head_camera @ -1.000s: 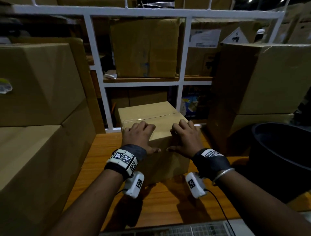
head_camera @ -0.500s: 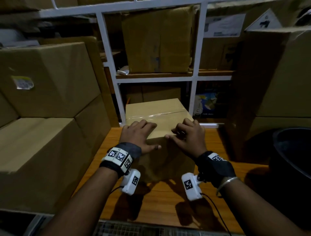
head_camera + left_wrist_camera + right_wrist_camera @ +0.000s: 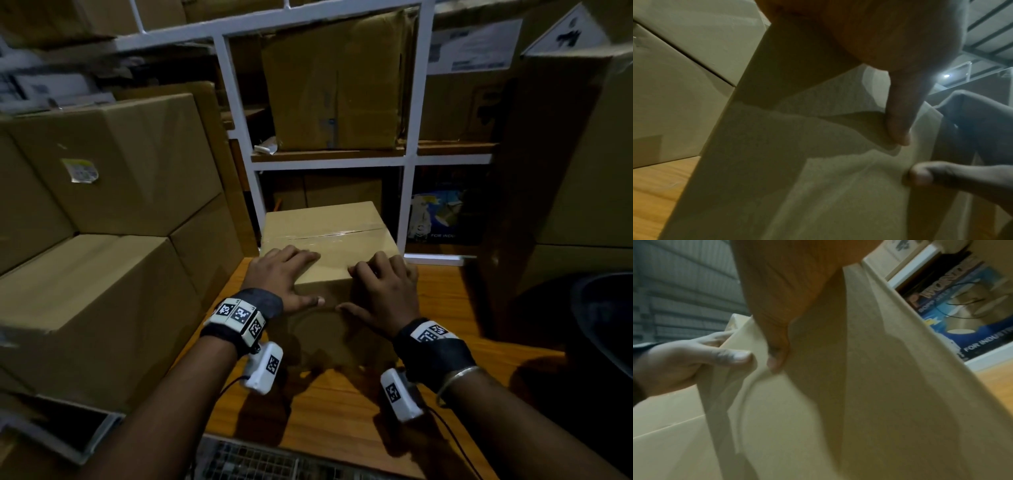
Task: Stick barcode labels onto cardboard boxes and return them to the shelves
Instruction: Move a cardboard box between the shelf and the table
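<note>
A small taped cardboard box [image 3: 329, 226] stands on the wooden table [image 3: 445, 308], close to the white shelf frame [image 3: 407, 192]. My left hand [image 3: 291, 277] lies over its near top edge, fingers flat on the top and thumb [image 3: 900, 116] pressed on the front face [image 3: 818, 178]. Beside it my right hand [image 3: 363, 291] straddles the same edge with bent fingers on the top and its thumb [image 3: 777, 353] on the front face [image 3: 879, 386]. No barcode label shows on this box.
Large stacked boxes [image 3: 102, 291] wall in the left, one bearing a small sticker [image 3: 80, 170]. Tall boxes [image 3: 565, 171] and a black tub [image 3: 603, 308] crowd the right. The shelf holds a box [image 3: 335, 78] above. A wire grate [image 3: 257, 459] lies at the table's near edge.
Both hands have stayed on the box's near top edge. My right fingers have curled more than a second ago. The head view has swung left and downward.
</note>
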